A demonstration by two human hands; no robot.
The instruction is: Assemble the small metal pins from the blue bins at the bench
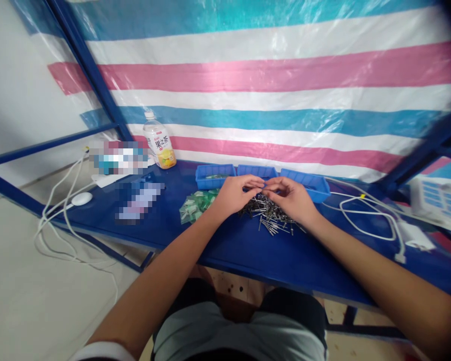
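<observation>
My left hand [237,194] and my right hand [291,198] meet at the fingertips, just in front of the blue bins. The fingers of each are drawn together in a pinch; whatever lies between them is too small to make out. Right below is a loose pile of thin metal pins [272,224], which look like blind rivets. Small green-and-white plastic packets [197,204] lie beside my left wrist. Behind the hands stand a left blue bin [215,185] with a few green pieces in it, a middle blue bin [257,172] and a right blue bin [317,194], both partly hidden.
The blue tabletop [233,253] has a frame of blue posts. At the back left stands a drink bottle [160,143], near blurred-out items. White cables [372,213] and a white adapter [417,236] lie at right. A white round device [81,199] sits at the left edge.
</observation>
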